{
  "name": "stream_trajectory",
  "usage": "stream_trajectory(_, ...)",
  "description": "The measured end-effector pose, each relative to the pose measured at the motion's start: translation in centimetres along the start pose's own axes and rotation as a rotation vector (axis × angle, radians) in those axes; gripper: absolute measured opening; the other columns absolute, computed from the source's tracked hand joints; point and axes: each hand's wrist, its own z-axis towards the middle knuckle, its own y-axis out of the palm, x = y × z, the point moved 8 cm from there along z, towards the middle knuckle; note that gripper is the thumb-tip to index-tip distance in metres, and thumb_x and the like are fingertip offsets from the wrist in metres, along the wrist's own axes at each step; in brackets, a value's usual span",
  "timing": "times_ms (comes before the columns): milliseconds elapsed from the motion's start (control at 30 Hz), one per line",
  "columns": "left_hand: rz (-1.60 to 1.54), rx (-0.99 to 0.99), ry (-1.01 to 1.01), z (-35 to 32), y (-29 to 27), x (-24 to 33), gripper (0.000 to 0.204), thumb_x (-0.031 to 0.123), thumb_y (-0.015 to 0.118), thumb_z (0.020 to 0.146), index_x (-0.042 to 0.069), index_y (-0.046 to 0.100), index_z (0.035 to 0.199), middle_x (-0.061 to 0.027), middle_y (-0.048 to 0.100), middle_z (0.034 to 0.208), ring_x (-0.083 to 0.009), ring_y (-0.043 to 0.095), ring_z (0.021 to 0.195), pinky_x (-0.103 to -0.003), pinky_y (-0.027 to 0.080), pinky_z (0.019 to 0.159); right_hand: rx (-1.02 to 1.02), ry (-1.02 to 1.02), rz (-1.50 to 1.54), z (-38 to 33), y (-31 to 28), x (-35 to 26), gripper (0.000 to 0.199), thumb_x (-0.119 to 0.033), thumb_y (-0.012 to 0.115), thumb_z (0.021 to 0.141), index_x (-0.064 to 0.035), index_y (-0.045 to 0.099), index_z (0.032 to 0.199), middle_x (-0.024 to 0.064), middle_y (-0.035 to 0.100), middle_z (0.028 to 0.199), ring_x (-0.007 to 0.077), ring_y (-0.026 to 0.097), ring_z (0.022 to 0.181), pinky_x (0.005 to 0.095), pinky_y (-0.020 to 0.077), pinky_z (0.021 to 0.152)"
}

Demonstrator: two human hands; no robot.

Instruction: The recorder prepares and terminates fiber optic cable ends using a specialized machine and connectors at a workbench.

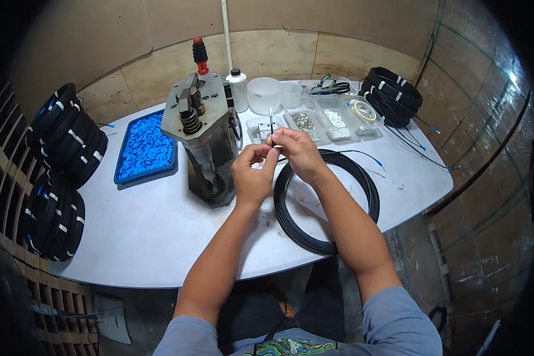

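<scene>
Both hands meet over the middle of the table, their fingertips close together. My right hand is closed in a pinch on the end of a black cable, which points up and ends in a pale tip. My left hand is closed at the same spot, thumb and forefinger pinched on the cable just below. The fingers hide most of the gripped part. Under my right forearm lies a coil of black cable, with a blue-tipped end stretching right.
A metal press stands left of my hands, beside a tray of blue pieces. Behind are a white bottle, a round tub, boxes of small metal parts and pliers. Tied cable coils sit at both sides.
</scene>
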Motion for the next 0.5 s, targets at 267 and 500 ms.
stream_trajectory(267,-0.006,-0.017,-0.012,-0.04,0.16,-0.14,0.014,0.011,0.076,0.085,0.0,0.072,0.094,-0.0054,0.072,0.083,-0.0097,0.063,0.075,-0.026,0.052,0.073,0.025,0.01,0.03,-0.02,0.02,0.09,0.021,-0.016,0.054,0.099,-0.0026,0.066,0.089,0.0029,0.066,0.088,0.0114,0.061,0.081,0.0282,0.0512,0.077)
stream_trajectory(500,-0.012,-0.015,-0.008,-0.04,0.19,-0.21,0.014,0.011,0.077,0.085,0.0,0.072,0.092,-0.0054,0.072,0.083,-0.0097,0.063,0.075,-0.026,0.051,0.073,0.03,0.019,0.037,-0.03,-0.01,0.07,0.021,-0.016,0.054,0.099,-0.0027,0.066,0.089,0.0032,0.066,0.088,0.0115,0.061,0.08,0.0283,0.0514,0.076)
